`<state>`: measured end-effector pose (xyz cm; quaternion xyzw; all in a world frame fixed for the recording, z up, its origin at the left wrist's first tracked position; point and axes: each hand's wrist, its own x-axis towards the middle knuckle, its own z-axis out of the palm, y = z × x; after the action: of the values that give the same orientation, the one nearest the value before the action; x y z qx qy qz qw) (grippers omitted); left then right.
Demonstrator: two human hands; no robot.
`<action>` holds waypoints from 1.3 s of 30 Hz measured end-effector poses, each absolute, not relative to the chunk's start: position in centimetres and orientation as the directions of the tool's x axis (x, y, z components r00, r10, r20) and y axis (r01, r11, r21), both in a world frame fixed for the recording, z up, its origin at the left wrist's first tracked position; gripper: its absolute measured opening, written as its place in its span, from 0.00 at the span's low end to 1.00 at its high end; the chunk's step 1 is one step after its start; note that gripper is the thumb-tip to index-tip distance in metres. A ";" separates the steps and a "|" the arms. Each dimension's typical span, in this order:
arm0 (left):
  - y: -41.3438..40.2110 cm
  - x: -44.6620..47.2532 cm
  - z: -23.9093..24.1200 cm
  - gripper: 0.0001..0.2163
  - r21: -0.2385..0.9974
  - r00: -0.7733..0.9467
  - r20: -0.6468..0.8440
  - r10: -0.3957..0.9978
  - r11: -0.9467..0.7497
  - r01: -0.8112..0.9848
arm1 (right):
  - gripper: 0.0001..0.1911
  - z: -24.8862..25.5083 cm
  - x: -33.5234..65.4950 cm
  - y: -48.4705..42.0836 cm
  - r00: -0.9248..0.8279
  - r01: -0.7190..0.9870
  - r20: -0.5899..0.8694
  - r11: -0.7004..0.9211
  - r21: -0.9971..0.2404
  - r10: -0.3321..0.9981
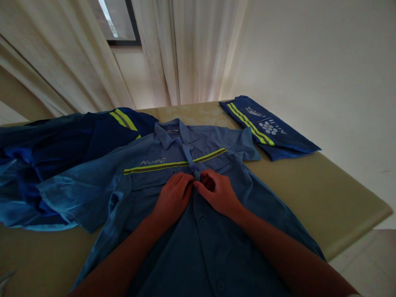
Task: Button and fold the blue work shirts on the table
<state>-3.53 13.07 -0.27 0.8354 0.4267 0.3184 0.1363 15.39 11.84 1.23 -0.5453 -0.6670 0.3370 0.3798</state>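
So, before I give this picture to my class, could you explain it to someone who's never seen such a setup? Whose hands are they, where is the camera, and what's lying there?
There is no machine here, just a person with bare hands. The single picture comes from a camera worn on their head, looking forward and down, so the forearms come in from the bottom.

On the table lies a short-sleeved blue shirt, collar away from the person. To its left is a heap of blue garments; beyond its right sleeve lies a folded dark-blue garment with yellow stripes.

The left hand and right hand meet at the shirt's front opening, pinching the cloth between their fingertips.
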 end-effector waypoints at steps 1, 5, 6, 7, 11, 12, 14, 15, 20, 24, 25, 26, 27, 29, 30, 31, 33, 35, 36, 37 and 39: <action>13.1 -3.5 -0.2 0.05 0.502 0.429 0.422 0.799 -0.600 0.623 | 0.05 1.2 15.3 11.9 -0.099 0.488 0.142 0.173 -0.855 0.985; 12.9 -3.5 0.1 0.03 0.494 0.400 0.474 0.784 -0.614 0.616 | 0.04 0.9 15.2 12.0 -0.066 0.542 0.188 0.193 -0.818 0.980; 12.9 -3.5 0.2 0.03 0.470 0.408 0.493 0.768 -0.630 0.618 | 0.03 0.9 15.2 12.0 -0.071 0.548 0.196 0.202 -0.812 0.978; 12.8 -3.5 0.2 0.03 0.436 0.424 0.510 0.748 -0.650 0.622 | 0.02 0.8 15.2 12.0 -0.077 0.549 0.199 0.208 -0.809 0.977; 12.7 -3.4 0.3 0.05 0.329 0.474 0.551 0.687 -0.700 0.633 | 0.02 0.9 15.1 11.9 -0.105 0.521 0.182 0.210 -0.827 0.978; 12.7 -3.4 0.2 0.05 0.327 0.471 0.556 0.685 -0.701 0.634 | 0.02 1.0 15.1 11.8 -0.107 0.509 0.176 0.206 -0.836 0.979; 12.7 -3.4 0.1 0.05 0.338 0.460 0.562 0.687 -0.699 0.631 | 0.03 1.1 15.1 11.8 -0.103 0.493 0.166 0.195 -0.848 0.981; 12.7 -3.5 0.1 0.05 0.347 0.455 0.563 0.690 -0.697 0.628 | 0.03 1.2 15.1 11.8 -0.096 0.495 0.161 0.188 -0.848 0.982; 12.7 -3.6 0.2 0.05 0.382 0.417 0.571 0.707 -0.679 0.627 | 0.04 1.3 15.2 11.9 -0.026 0.613 0.209 0.181 -0.769 0.978; 12.7 -3.6 0.3 0.07 0.291 0.473 0.595 0.650 -0.723 0.627 | 0.03 1.2 15.2 11.7 -0.046 0.630 0.229 0.206 -0.749 0.972; 12.7 -3.6 0.3 0.07 0.281 0.477 0.599 0.643 -0.727 0.626 | 0.03 1.2 15.2 11.7 -0.057 0.615 0.219 0.207 -0.761 0.974; 12.7 -3.6 0.3 0.07 0.282 0.475 0.601 0.643 -0.726 0.627 | 0.03 1.2 15.1 11.6 -0.063 0.598 0.208 0.204 -0.775 0.976; 12.7 -3.6 0.2 0.07 0.286 0.471 0.601 0.645 -0.724 0.627 | 0.03 1.2 15.1 11.5 -0.063 0.581 0.199 0.198 -0.789 0.978; 12.7 -3.6 0.1 0.07 0.285 0.471 0.598 0.648 -0.721 0.631 | 0.03 1.1 15.1 11.5 -0.056 0.552 0.190 0.188 -0.812 0.980; 12.7 -3.6 0.0 0.07 0.274 0.478 0.596 0.645 -0.723 0.634 | 0.03 1.1 15.1 11.4 -0.056 0.543 0.188 0.188 -0.819 0.981; 12.7 -3.5 0.0 0.07 0.261 0.485 0.594 0.642 -0.724 0.638 | 0.04 1.0 15.1 11.4 -0.058 0.538 0.188 0.189 -0.822 0.980; 12.7 -3.5 0.1 0.07 0.242 0.496 0.586 0.640 -0.723 0.647 | 0.05 0.9 15.1 11.5 -0.062 0.538 0.187 0.190 -0.821 0.980; 12.7 -3.4 0.2 0.07 0.227 0.507 0.583 0.635 -0.726 0.649 | 0.05 0.9 15.1 11.5 -0.060 0.541 0.179 0.183 -0.821 0.982; 12.7 -3.4 0.3 0.07 0.218 0.512 0.586 0.629 -0.730 0.648 | 0.05 0.9 15.1 11.6 -0.057 0.539 0.174 0.177 -0.823 0.983; 12.7 -3.4 0.4 0.07 0.206 0.516 0.591 0.620 -0.735 0.646 | 0.05 0.9 15.1 11.6 -0.057 0.535 0.166 0.170 -0.827 0.985; 12.7 -3.4 0.5 0.07 0.197 0.511 0.605 0.611 -0.737 0.647 | 0.05 1.1 15.1 11.6 -0.061 0.518 0.152 0.161 -0.840 0.987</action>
<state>-3.36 12.66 0.49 0.8688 0.3619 0.3368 -0.0267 15.12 11.55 1.06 -0.5696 -0.6602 0.3080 0.3805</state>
